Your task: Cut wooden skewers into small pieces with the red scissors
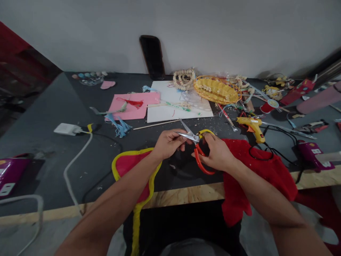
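Observation:
My right hand [217, 153] grips the scissors [201, 160] by their red and yellow handles, the blades parted and pointing left. My left hand [169, 144] is closed in a pinch at the blades; what its fingers hold is too small to tell. Below my left forearm lies a pink-red piece with yellow trim [130, 161], its yellow strip hanging over the table's edge. Red cloth [255, 167] lies under my right forearm.
Beyond my hands are white board [160, 113], pink sheet [138, 110], blue tassels [119, 127] and a yellow basket [217, 90]. A yellow glue gun [252, 126] lies right. A phone [153, 57] leans on the wall. A charger [66, 129] with cable lies left.

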`<action>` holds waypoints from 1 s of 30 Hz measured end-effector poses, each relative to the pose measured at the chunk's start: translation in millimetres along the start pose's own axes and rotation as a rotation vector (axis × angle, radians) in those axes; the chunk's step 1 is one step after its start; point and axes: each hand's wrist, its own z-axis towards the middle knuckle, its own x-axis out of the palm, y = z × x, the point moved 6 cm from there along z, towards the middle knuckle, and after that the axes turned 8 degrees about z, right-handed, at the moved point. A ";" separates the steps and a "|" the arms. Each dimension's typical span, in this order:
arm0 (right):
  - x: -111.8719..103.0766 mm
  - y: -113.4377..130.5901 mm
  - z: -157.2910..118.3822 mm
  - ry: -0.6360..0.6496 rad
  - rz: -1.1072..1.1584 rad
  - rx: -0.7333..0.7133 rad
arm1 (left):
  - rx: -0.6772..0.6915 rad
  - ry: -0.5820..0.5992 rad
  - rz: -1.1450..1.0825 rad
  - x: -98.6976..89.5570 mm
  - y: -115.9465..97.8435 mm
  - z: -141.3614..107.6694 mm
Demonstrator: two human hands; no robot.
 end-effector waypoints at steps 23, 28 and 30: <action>-3.4 0.6 1.4 -0.020 -0.020 -0.095 | -0.034 0.156 -0.033 3.1 -2.5 -2.2; -0.2 0.7 1.1 -0.010 0.005 -0.108 | -0.086 0.228 -0.029 3.0 -0.6 -4.0; -0.3 0.9 0.2 -0.016 0.001 -0.079 | -0.076 0.214 -0.044 2.9 -0.5 -3.0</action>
